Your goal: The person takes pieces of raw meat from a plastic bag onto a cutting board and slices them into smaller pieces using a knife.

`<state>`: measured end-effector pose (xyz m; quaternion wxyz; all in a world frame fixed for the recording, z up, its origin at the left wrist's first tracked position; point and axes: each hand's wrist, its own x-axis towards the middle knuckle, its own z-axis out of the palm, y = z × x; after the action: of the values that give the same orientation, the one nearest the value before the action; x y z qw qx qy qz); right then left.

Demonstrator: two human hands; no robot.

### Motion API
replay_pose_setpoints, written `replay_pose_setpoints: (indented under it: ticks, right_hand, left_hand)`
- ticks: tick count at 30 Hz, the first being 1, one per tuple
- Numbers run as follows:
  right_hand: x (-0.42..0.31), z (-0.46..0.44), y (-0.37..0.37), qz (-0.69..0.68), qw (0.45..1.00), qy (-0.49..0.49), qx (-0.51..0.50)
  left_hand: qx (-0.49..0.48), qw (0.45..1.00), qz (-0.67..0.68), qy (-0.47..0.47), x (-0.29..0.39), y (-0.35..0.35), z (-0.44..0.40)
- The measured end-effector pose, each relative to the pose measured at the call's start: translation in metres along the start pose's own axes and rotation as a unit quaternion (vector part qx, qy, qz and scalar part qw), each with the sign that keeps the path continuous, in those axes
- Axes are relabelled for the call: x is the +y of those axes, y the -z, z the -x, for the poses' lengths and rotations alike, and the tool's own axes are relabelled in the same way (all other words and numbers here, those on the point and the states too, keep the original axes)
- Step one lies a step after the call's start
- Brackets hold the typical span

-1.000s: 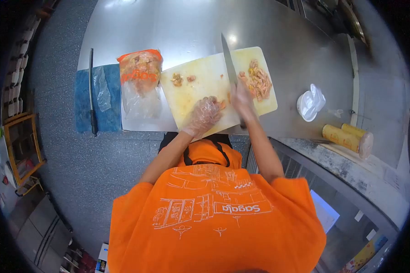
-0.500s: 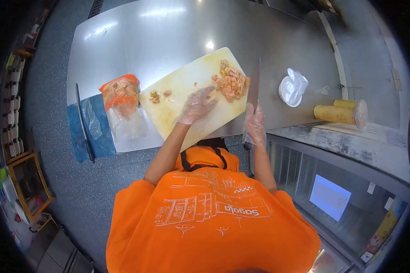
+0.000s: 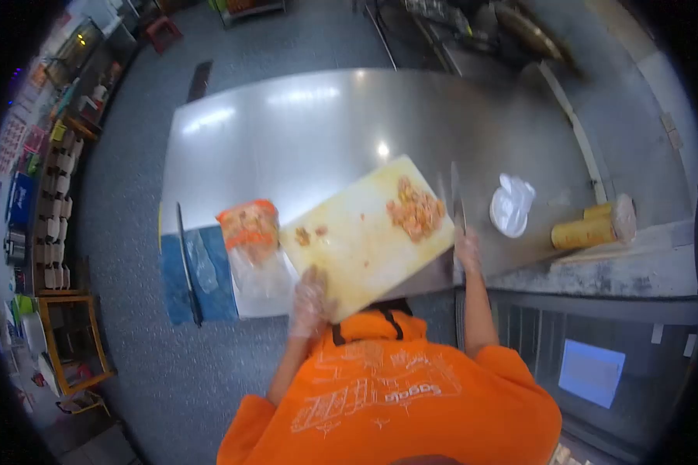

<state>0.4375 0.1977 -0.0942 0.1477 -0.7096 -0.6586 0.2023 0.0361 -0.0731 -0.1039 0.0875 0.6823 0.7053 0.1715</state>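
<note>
My gloved left hand [image 3: 311, 301] is at the near left corner of the white cutting board [image 3: 349, 263], its fingers over the edge and blurred. In my gloved right hand [image 3: 467, 252] is a long knife [image 3: 456, 190], its blade pointing away from me, just right of the board. A pile of cut meat [image 3: 416, 211] lies on the board's right part. Two small scraps [image 3: 302, 235] are near its left edge. Left of the board rests an orange-and-clear bag of meat [image 3: 250, 232].
A sharpening rod [image 3: 186, 260] lies on a blue cloth [image 3: 215, 287] at the left of the steel table [image 3: 302, 124]. To the right are a white bowl with a plastic bag [image 3: 512, 205] and yellow wrap rolls [image 3: 585, 229]. A glass-fronted cabinet stands below right.
My left hand has moved from the middle of the board to its near left corner. My right hand has carried the knife off the board to the right. The view has shifted.
</note>
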Motion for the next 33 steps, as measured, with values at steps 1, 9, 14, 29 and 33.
replay_pose_setpoints:
  ticks: [1, 9, 14, 29, 33]
  right_hand:
    - [0.017, -0.004, -0.015, 0.022, 0.998, 0.033, 0.039]
    - [0.022, 0.021, -0.031, 0.077, 0.987, 0.143, 0.017]
    - [-0.013, 0.075, -0.002, 0.071, 0.995, 0.053, -0.038]
    - [-0.119, 0.111, -0.024, -0.179, 0.980, 0.023, -0.085]
    - [-0.117, 0.101, -0.056, -0.172, 0.974, 0.086, -0.118]
  left_hand:
    - [-0.016, 0.999, -0.040, 0.002, -0.003, -0.007, 0.000]
    - [-0.223, 0.958, -0.135, 0.115, 0.022, 0.039, -0.068]
    - [-0.146, 0.980, -0.027, 0.134, 0.002, 0.039, -0.075]
    - [0.213, 0.835, 0.241, 0.446, -0.039, 0.055, 0.034]
    - [0.362, 0.830, 0.374, 0.201, -0.085, 0.028, -0.017]
